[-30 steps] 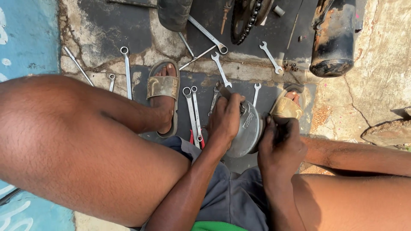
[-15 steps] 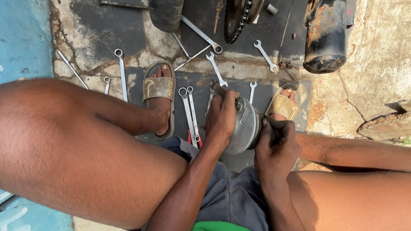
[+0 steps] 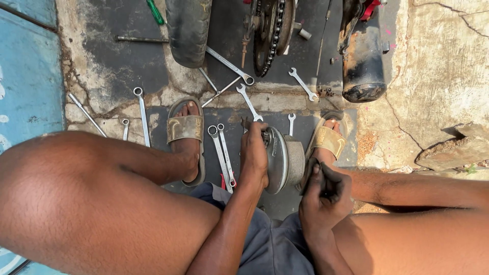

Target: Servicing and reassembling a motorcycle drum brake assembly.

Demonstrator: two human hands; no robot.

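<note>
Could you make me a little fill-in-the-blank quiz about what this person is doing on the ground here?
1. The left hand rests on a round ____ metal part standing on edge.
2. Both feet wear tan ____.
3. Two spanners lie on the ground between the left foot and the ____ hand.
4. The screwdriver at the top has a ____ handle.

Missing words: grey; sandals; left; green

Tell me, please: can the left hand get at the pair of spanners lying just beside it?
Probably yes. The left hand rests on the round metal part, and the pair of spanners lies uncovered on the ground beside it.
</note>
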